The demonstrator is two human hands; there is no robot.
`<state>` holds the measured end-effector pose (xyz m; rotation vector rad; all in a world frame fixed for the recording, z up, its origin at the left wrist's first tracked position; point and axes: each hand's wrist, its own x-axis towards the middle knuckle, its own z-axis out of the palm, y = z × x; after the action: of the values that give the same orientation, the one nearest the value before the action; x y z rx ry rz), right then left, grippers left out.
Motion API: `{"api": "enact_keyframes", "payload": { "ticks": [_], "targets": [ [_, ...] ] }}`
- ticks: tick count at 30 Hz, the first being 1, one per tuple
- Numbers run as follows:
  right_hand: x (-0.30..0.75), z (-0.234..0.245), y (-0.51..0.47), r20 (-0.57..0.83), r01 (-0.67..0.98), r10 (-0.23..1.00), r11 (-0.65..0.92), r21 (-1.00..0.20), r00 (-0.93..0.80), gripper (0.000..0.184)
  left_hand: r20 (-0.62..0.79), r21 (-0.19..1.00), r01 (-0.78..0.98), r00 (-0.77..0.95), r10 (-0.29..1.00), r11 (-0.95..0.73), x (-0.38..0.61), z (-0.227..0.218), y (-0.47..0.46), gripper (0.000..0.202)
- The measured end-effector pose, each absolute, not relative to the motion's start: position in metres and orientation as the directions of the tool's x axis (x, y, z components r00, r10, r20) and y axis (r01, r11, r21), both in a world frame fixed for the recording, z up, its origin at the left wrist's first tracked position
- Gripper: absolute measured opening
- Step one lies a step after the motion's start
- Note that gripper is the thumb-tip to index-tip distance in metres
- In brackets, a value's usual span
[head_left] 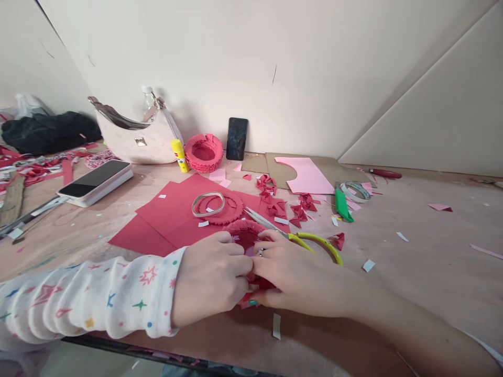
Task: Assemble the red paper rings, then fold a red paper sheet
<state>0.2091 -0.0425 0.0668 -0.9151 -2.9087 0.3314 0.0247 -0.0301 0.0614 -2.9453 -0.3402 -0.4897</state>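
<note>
Red paper bowl (247, 238), scalloped rim (244, 222), between hands (210, 277) (302, 277)

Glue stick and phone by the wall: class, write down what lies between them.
The head view shows a red cut-paper bowl between the yellow glue stick and the black-screened phone.

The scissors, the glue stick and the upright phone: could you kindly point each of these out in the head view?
Yellow-handled scissors (328, 243), head view, on the yellow handle loop.
Yellow glue stick (179, 155), head view, on its barrel.
Upright phone (237, 139), head view, on its dark face.
</note>
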Motion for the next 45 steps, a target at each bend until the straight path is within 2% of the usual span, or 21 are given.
{"api": "enact_keyframes", "payload": {
  "ticks": [16, 22, 36, 45],
  "targets": [
    [0.209, 0.067, -0.044, 0.017, 0.552, 0.576, 0.792, -0.262, -0.818, 0.024, 0.396, -0.082, 0.185, 0.908, 0.139, -0.979, 0.024, 0.052, -0.019, 0.029],
    [0.209, 0.068, -0.044, 0.014, 0.553, 0.574, 0.794, -0.251, -0.818, 0.022, 0.327, -0.112, 0.213, 0.930, 0.166, -0.971, 0.025, 0.062, -0.025, 0.027],
    [0.210, 0.067, -0.044, 0.013, 0.552, 0.573, 0.795, -0.253, -0.819, 0.024, 0.304, -0.155, 0.164, 0.946, 0.111, -0.974, 0.025, 0.066, -0.022, 0.029],
    [0.209, 0.068, -0.045, 0.007, 0.557, 0.578, 0.789, -0.259, -0.816, 0.022, 0.296, -0.140, 0.155, 0.949, 0.108, -0.978, 0.025, 0.068, -0.022, 0.027]
  ]
}}
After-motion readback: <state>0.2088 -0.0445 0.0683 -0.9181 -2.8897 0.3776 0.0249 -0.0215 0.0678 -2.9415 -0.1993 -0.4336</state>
